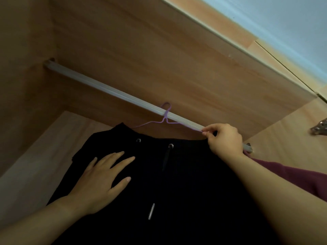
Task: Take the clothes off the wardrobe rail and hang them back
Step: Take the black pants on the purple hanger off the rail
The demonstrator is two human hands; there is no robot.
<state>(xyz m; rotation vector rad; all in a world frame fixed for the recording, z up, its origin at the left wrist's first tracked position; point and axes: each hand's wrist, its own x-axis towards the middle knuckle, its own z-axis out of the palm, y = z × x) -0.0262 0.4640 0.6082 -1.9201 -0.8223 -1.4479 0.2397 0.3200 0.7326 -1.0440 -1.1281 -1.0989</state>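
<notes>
Where the hanger (165, 119) hooks the rail (106, 87), black clothing (177, 183) hangs inside the wardrobe (141, 50).

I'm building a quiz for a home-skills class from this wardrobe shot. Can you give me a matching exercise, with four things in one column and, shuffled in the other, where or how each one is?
Things
1. purple hanger
2. left hand
3. right hand
4. silver cord tip

Places or states
A. lies flat on the black garment
B. hooked over the rail
C. low on the garment's front
D. pinches the hanger's end, just below the rail

Pairs: 1-B, 2-A, 3-D, 4-C
</notes>
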